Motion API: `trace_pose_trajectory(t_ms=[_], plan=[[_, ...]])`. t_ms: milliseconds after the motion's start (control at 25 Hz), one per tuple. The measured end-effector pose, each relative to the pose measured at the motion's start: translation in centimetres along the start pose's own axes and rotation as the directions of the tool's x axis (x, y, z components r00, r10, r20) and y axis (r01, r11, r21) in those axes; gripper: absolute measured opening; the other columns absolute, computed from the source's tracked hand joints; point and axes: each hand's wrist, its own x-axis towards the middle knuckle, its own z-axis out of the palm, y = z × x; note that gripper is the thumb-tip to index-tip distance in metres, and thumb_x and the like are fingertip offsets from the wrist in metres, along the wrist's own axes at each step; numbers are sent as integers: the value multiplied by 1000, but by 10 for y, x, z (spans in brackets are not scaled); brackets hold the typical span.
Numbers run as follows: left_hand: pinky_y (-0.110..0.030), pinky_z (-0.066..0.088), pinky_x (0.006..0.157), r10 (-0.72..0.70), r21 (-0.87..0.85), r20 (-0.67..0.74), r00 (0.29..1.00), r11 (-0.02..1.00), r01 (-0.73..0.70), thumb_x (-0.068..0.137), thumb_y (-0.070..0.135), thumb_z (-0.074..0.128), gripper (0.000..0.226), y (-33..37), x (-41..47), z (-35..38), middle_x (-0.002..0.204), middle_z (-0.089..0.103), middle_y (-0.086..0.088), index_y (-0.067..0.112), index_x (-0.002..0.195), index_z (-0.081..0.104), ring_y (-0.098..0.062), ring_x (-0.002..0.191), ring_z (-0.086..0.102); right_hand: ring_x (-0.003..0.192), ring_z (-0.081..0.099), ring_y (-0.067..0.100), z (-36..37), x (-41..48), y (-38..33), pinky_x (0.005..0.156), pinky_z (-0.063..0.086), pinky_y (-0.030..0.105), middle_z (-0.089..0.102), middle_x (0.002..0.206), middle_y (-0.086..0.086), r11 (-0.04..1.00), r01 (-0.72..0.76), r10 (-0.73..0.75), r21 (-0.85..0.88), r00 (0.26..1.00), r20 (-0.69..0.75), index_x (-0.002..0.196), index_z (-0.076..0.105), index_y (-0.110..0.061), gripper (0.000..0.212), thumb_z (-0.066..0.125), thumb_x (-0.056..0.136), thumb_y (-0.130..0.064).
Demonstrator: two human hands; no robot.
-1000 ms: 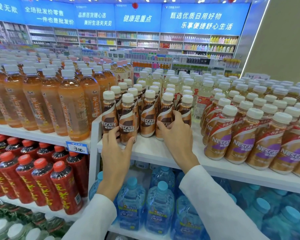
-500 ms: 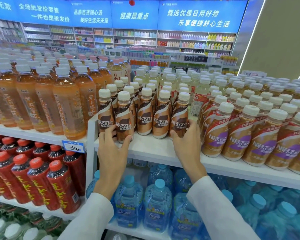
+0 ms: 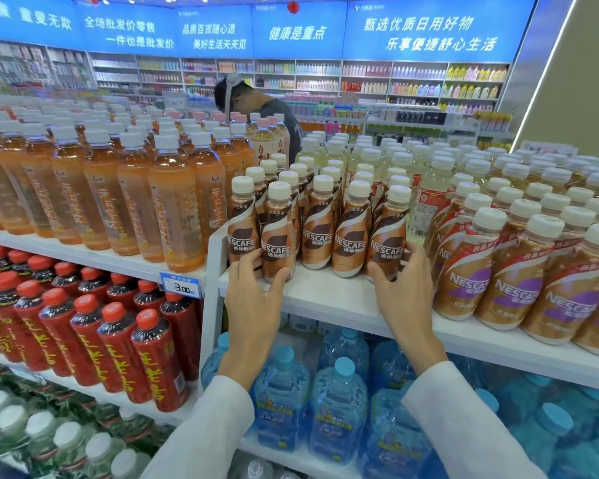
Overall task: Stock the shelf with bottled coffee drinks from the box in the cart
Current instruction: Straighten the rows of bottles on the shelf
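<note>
Five brown-labelled coffee bottles (image 3: pixel 320 233) stand in a front row at the left end of the white shelf (image 3: pixel 339 299), with more rows behind them. All are upright, long axis vertical, cream caps pointing up, labels turned out toward the shelf's front edge. The left hand (image 3: pixel 253 302) reaches over that front edge and grips the base of the second bottle (image 3: pixel 278 236) from the shelf's left end, thumb on one side and fingers on the other. The right hand (image 3: pixel 407 292) wraps round the base of the fifth bottle (image 3: pixel 388 233), the last in the row. Both bottles stand on the shelf. Further right along the shelf stand purple-labelled bottles (image 3: pixel 519 274), the nearest just beside the right hand. Blue water jugs (image 3: pixel 336 402) sit under the shelf, and orange drinks (image 3: pixel 173 209) stand past its left end.
</note>
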Motion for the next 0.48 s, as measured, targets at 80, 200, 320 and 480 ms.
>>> trace_pose_trajectory(t_ms=[80,200,320,480], plan=[[-26,46,95,9,1,0,1000,1000,-9,89,33,78,49,-1,0,-1,123,57,5,21,130,56,-14,112,59,132,49,23,0,0,0,109,43,39,48,145,6,1000,4,-4,1,1000,5,146,37,-16,69,76,90,-28],[-28,47,95,5,7,-2,1000,1000,-5,89,32,78,49,1,0,0,120,53,7,19,131,56,-14,111,58,134,47,24,-1,-1,0,111,42,42,47,147,8,1000,1,0,-16,1000,21,148,36,-14,71,75,90,-28],[-25,45,93,-3,24,-28,1000,1000,3,88,30,79,47,0,-4,-1,117,53,7,15,128,58,-8,107,53,135,45,24,-5,-7,-3,112,38,37,45,148,8,999,-1,3,-33,998,59,152,33,-14,75,74,91,-28],[-22,43,95,-1,8,-12,1000,1000,1,89,28,76,48,-13,-16,1,122,56,6,14,131,58,-1,111,48,128,49,18,-15,-24,1,109,42,37,47,142,1,999,45,-43,-26,996,78,149,40,-20,63,68,95,-32]])
